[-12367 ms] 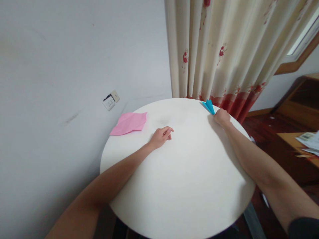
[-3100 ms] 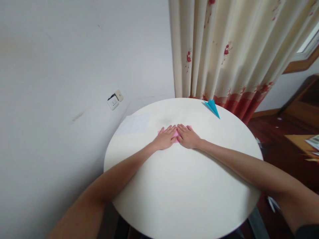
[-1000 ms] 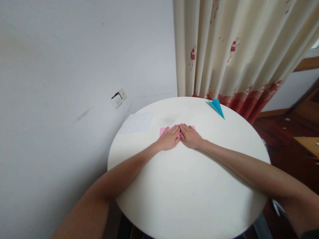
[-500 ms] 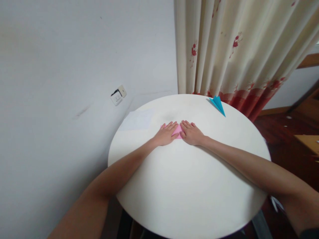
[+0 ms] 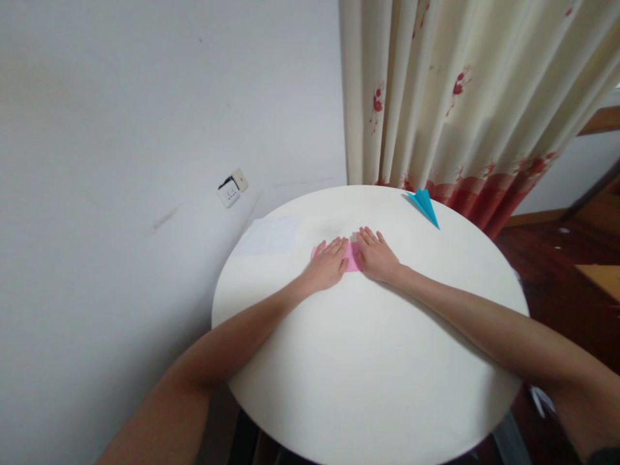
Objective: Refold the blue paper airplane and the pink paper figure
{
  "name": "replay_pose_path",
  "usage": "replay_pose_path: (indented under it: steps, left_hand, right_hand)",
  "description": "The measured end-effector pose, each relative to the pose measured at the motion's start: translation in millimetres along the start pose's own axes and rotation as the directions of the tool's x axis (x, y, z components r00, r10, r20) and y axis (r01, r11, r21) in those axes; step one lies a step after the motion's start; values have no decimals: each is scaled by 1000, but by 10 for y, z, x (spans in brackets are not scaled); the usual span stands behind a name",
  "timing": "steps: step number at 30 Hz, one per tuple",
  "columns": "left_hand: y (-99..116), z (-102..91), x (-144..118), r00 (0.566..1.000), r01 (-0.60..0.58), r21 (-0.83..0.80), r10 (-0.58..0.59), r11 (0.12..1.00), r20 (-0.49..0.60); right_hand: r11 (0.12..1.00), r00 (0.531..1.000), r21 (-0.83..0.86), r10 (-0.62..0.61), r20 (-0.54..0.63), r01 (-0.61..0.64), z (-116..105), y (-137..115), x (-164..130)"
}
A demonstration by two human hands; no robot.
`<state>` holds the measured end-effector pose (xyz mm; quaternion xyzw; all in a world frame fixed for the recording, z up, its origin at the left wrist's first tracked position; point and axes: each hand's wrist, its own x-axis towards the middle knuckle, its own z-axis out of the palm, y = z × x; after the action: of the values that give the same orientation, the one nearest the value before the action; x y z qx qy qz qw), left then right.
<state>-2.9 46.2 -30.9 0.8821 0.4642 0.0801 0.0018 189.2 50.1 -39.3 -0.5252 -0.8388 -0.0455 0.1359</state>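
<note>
Head view shows the left hand (image 5: 329,266) and right hand (image 5: 378,257) pressed flat, fingers spread, each grip open on the pink folded paper (image 5: 351,256) lying between and under them on the round worktop (image 5: 368,361). Thin, light and limp, it likely slides easily; pinching an edge or corner should suit best.

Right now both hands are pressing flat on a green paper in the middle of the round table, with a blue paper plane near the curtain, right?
Not quite: the head view shows the paper under the left hand and right hand is pink, not green. The rest holds.
</note>
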Motion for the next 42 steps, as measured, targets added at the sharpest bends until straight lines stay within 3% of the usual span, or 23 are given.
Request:
replay_pose_path:
  steps: [3, 8, 19, 30, 33, 37, 42]
  left_hand:
    - [105, 58, 20, 1000, -25, -38, 25, 999, 13]
    - [56, 56, 22, 994, -37, -33, 40, 999, 102]
    - [-251, -4, 30, 989, 10, -20, -7, 1000, 147]
    - [-271, -45, 25, 987, 136, 45, -139, 990, 83]
    - [-226, -64, 6, 997, 53, 41, -55, 998, 45]
    - [-118, -69, 6, 993, -108, -91, 111, 990, 30]
    - [-57, -43, 24, 990, -124, -137, 132, 983, 47]
  right_hand:
    - [992, 990, 61, -112, 81, 107, 19, -89, 2]
    - [987, 981, 103, -135, 139, 122, 27, -69, 9]
    - [996, 981, 87, -34, 189, 17, 22, 76, -9]
    - [995, 989, 75, 54, 139, -64, 5, 235, 8]
    - [993, 993, 96, 61, 98, -70, -2, 266, 24]
    - [986, 998, 160, 51, 32, -55, -27, 312, 64]
    - [958, 995, 276, 90, -34, -78, -66, 399, 110]
